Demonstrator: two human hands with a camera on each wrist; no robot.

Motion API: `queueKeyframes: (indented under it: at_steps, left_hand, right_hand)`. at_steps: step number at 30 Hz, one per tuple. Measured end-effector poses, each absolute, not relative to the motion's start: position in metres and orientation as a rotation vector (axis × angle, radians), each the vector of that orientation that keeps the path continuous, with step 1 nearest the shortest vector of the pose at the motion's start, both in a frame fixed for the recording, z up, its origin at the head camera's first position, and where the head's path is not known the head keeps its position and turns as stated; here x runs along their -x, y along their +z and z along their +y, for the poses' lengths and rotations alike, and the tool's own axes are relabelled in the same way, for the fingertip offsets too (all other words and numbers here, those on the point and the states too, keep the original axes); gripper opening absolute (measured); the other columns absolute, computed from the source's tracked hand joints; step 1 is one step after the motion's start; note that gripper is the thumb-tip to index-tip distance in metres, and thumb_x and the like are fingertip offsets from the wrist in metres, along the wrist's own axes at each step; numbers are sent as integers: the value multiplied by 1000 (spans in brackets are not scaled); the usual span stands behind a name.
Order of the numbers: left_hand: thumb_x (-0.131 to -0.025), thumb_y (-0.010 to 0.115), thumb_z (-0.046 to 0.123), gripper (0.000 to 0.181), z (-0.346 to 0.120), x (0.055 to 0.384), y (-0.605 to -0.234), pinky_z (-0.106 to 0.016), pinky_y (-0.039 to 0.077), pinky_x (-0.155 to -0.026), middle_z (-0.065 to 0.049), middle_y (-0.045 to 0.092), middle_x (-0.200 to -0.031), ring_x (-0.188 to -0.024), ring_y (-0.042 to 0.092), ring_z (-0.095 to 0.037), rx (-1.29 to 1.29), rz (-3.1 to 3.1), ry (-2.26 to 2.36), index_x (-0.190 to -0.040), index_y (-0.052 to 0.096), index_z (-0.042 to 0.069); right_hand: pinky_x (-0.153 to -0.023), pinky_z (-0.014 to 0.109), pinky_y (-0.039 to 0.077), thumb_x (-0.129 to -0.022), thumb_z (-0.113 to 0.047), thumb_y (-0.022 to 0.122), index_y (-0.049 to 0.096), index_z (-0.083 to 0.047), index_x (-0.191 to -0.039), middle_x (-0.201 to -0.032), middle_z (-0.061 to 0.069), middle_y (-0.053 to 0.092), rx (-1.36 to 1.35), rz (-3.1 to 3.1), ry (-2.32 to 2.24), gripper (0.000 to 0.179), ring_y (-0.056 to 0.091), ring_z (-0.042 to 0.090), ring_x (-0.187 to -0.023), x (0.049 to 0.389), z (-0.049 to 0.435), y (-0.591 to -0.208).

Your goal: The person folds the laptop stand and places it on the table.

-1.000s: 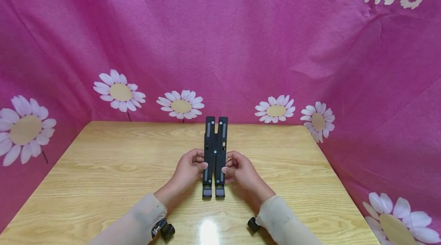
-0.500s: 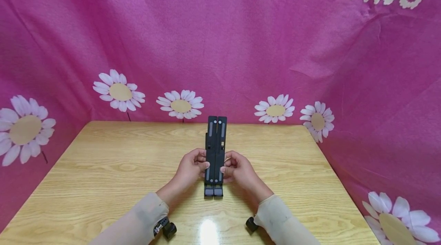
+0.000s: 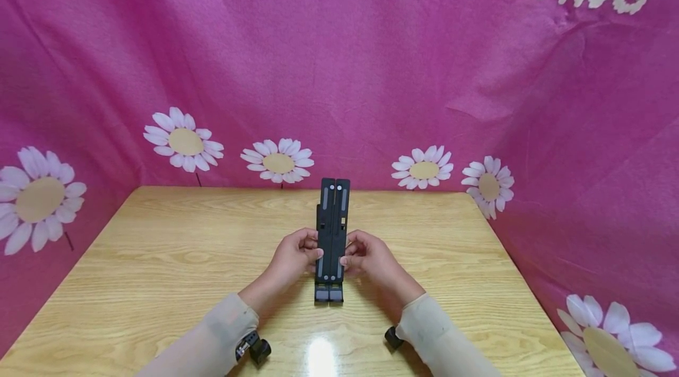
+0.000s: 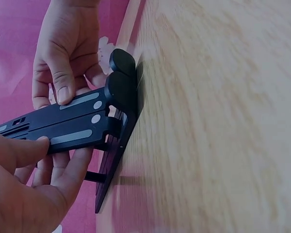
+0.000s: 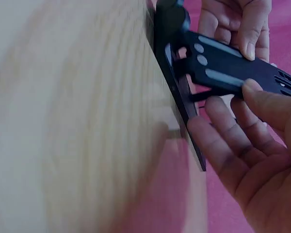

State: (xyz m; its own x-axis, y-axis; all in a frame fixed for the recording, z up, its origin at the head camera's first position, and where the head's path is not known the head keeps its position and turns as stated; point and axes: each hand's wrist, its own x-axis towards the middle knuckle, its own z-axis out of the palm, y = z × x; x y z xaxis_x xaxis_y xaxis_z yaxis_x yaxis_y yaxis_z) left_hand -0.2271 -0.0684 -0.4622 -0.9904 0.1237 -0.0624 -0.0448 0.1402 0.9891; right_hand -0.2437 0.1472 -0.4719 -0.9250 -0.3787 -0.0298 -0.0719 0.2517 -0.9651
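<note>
A black folding laptop stand (image 3: 332, 241) stands on the table, its two long arms lying side by side with a thin line between them. Grey rubber strips and round dots show on the arms. My left hand (image 3: 292, 258) grips the left arm near its lower part, thumb on top and fingers beneath. On the other side my right hand (image 3: 375, 259) holds the right arm the same way. In the left wrist view the stand's base (image 4: 114, 167) lies along the tabletop, with the arms raised at an angle above it. Rounded front hooks (image 4: 120, 90) sit at the low end.
The wooden table (image 3: 212, 235) reaches back to a pink cloth (image 3: 339, 70) printed with white daisies, which also hangs at both sides. Small black wrist cameras (image 3: 260, 351) stick out by the sleeves, low over the table.
One second ago a gap parted the stand's two arms. Both hands have pressed inward, and the arms now lie together. Over the last half second the stand has hardly moved.
</note>
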Motion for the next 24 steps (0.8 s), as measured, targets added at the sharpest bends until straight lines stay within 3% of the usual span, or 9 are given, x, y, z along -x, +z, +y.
queueKeyframes:
  at_steps: [8, 12, 16, 24]
  left_hand:
    - [-94, 69, -1, 32, -70, 223, -462, -38, 62, -77, -12, 67, -105, -89, 67, -19, -93, 2367, 1894, -126, 65, 1]
    - [-92, 74, 3, 47, -74, 213, -459, -35, 61, -83, -10, 67, -114, -99, 68, -20, -107, 2450, 1789, -137, 59, 2]
    - [-90, 76, 4, 61, -76, 201, -459, -36, 59, -90, -11, 67, -123, -108, 68, -23, -166, 2522, 1695, -146, 52, 2]
    - [-82, 86, 8, 81, -68, 183, -466, -49, 48, -108, -17, 64, -136, -127, 61, -35, -243, 2672, 1507, -151, 44, -2]
  right_hand:
    - [-78, 31, 55, -90, -10, 79, 65, -13, -119, -100, 7, 70, 714, 2576, -1206, 32, 64, 15, -87, 262, 167, -443]
    - [-84, 35, 56, -90, -12, 80, 64, -12, -127, -105, 7, 72, 806, 2659, -1153, 40, 67, 16, -92, 275, 180, -423]
    - [-92, 45, 57, -90, -11, 79, 63, -12, -131, -113, 5, 71, 851, 2686, -1223, 43, 70, 25, -104, 290, 190, -400]
    - [-111, 48, 46, -90, -18, 80, 55, -20, -146, -141, 4, 62, 958, 2732, -1201, 61, 58, 28, -130, 313, 189, -362]
